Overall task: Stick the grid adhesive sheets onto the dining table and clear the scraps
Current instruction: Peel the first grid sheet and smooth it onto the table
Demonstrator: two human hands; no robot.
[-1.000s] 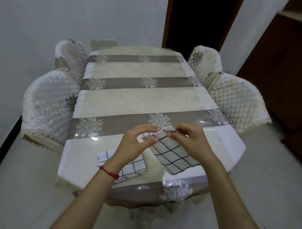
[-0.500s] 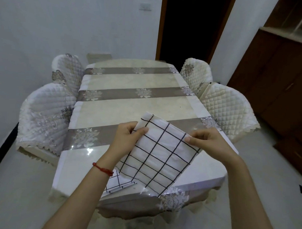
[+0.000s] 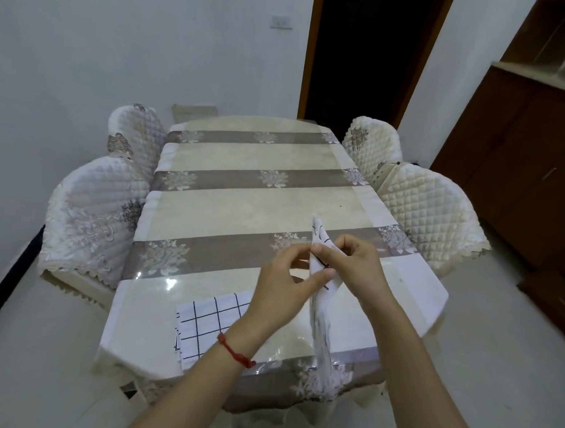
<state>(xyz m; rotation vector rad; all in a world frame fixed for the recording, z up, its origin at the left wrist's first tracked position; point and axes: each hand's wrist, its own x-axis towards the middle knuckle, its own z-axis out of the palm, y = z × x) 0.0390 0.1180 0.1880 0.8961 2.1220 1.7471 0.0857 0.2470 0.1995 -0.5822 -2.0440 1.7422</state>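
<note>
Hands first: both of mine are up over the near end of the table (image 3: 242,212), pinching one grid sheet (image 3: 320,298) between them. My left hand (image 3: 285,287) has its thumb and fingertips closed on the sheet's upper part, and my right hand (image 3: 359,267) grips the same part from the other side, fingers curled against it — the two hands almost touch. The sheet stands nearly edge-on to me, so I see only a thin white strip with a few black lines; its top corner pokes up above my fingers and its lower end hangs down blurred, past the near table edge. A red string (image 3: 234,353) circles my left wrist. More grid sheets — a stack (image 3: 206,326), though I cannot count them — lie flat on the glossy table top just left of my left forearm, partly hidden by it. The table cloth has pale and grey-brown bands with flower patterns. Quilted chairs (image 3: 92,213) stand at both long sides, two on each, and a dark doorway (image 3: 360,56) is behind the far end.
</note>
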